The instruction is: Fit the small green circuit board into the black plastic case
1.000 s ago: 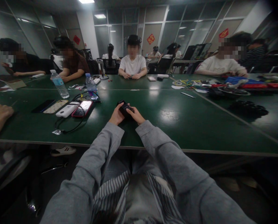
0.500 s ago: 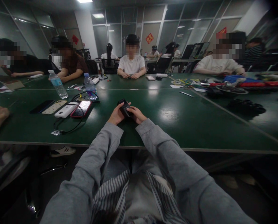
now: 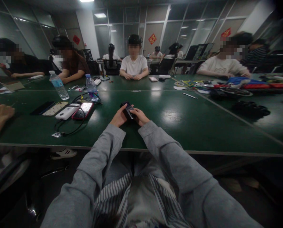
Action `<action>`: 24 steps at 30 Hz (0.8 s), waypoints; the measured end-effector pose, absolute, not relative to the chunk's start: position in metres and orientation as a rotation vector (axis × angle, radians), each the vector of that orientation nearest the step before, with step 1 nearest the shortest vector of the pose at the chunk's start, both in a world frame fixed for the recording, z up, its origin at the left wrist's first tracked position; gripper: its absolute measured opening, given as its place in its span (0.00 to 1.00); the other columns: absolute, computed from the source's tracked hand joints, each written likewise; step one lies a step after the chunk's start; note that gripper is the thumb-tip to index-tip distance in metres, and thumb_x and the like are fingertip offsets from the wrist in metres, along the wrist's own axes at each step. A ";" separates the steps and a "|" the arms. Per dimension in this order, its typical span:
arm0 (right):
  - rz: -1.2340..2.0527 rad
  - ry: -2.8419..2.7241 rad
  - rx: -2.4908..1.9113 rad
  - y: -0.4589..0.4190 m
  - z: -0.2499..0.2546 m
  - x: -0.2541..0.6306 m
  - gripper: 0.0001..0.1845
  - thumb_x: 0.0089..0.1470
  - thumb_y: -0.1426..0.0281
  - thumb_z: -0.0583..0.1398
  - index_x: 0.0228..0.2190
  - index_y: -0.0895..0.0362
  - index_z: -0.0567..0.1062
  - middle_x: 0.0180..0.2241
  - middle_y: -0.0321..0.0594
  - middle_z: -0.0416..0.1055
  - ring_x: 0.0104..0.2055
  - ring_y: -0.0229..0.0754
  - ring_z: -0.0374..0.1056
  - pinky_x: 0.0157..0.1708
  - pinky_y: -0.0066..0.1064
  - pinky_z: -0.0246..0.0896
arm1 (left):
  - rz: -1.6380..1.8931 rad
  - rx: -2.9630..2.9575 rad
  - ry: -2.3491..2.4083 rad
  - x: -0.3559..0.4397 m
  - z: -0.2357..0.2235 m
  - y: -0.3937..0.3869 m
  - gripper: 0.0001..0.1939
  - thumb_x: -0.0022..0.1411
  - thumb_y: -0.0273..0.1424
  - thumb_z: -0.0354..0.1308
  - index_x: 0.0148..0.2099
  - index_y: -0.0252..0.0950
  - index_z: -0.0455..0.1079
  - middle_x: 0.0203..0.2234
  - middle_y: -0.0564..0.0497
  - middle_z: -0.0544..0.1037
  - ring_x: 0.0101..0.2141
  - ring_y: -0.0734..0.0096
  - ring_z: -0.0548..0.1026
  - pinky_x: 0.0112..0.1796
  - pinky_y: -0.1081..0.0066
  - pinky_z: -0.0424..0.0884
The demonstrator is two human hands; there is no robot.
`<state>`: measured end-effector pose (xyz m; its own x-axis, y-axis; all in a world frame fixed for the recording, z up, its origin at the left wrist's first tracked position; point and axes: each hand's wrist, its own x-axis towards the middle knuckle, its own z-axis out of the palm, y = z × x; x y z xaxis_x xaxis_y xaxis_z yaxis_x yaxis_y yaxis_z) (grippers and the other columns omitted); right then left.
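Little had changed over the last second: both hands had stayed at the same spot above the green table (image 3: 184, 126), and only the small black device (image 3: 127, 111) between them had been turned slightly, so that a pale patch on it now faced up. That suggested the handling was still close finger work on the device, not a move to anything else.

The left hand (image 3: 119, 117) was curled around the device from its own side, fingers closed on it. The right hand (image 3: 139, 116) was closed on the other side, its fingertips lying over the top. The device sat held between them, just above the tabletop; whether it touched the surface could not be told.

To the left of the hands lay a red-cased phone (image 3: 83, 110), a white power bank (image 3: 66, 112) and a black cable (image 3: 71, 129), with two water bottles (image 3: 58, 85) further off. Another person's hand (image 3: 0, 111) rested at the far left edge. Beyond the hands, across the table, several people sat at their own work. Far to the right lay a heap of coloured things, blurred. The room was a dim office with glass partitions and ceiling lights.
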<state>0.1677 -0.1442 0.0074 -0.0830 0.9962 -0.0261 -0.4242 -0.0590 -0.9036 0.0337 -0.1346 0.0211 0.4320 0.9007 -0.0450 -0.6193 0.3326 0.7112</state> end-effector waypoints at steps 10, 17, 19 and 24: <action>1.403 -0.943 -0.867 -0.144 0.008 0.169 0.22 0.31 0.63 0.71 0.26 0.54 0.66 0.25 0.30 0.71 0.28 0.35 0.66 0.28 0.28 0.60 | 1.008 0.713 0.472 0.035 0.020 -0.133 0.20 0.65 0.40 0.56 0.50 0.31 0.75 0.43 0.42 0.80 0.44 0.63 0.78 0.48 0.65 0.73; 1.384 -0.931 -0.854 -0.142 0.007 0.171 0.25 0.28 0.62 0.72 0.25 0.53 0.64 0.24 0.29 0.71 0.27 0.35 0.66 0.28 0.28 0.61 | 0.986 0.719 0.445 0.035 0.019 -0.131 0.21 0.67 0.42 0.53 0.50 0.30 0.74 0.42 0.42 0.80 0.42 0.65 0.78 0.45 0.67 0.73; 1.371 -0.920 -0.850 -0.142 0.008 0.171 0.26 0.28 0.62 0.72 0.25 0.53 0.63 0.24 0.29 0.71 0.26 0.35 0.66 0.28 0.28 0.61 | 0.988 0.728 0.448 0.035 0.019 -0.131 0.21 0.67 0.42 0.53 0.50 0.31 0.74 0.41 0.43 0.80 0.40 0.66 0.78 0.43 0.68 0.73; 1.319 -0.920 -0.872 -0.139 0.008 0.174 0.27 0.27 0.61 0.72 0.25 0.52 0.62 0.24 0.28 0.69 0.25 0.34 0.65 0.25 0.27 0.59 | 0.998 0.718 0.484 0.035 0.018 -0.129 0.18 0.67 0.41 0.54 0.45 0.32 0.75 0.35 0.45 0.80 0.34 0.70 0.77 0.37 0.71 0.72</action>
<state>0.1737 -0.1395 0.0078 0.0300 0.9980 0.0550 -0.3962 0.0624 -0.9161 0.0347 -0.1287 0.0177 0.4691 0.8820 -0.0454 -0.5823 0.3476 0.7349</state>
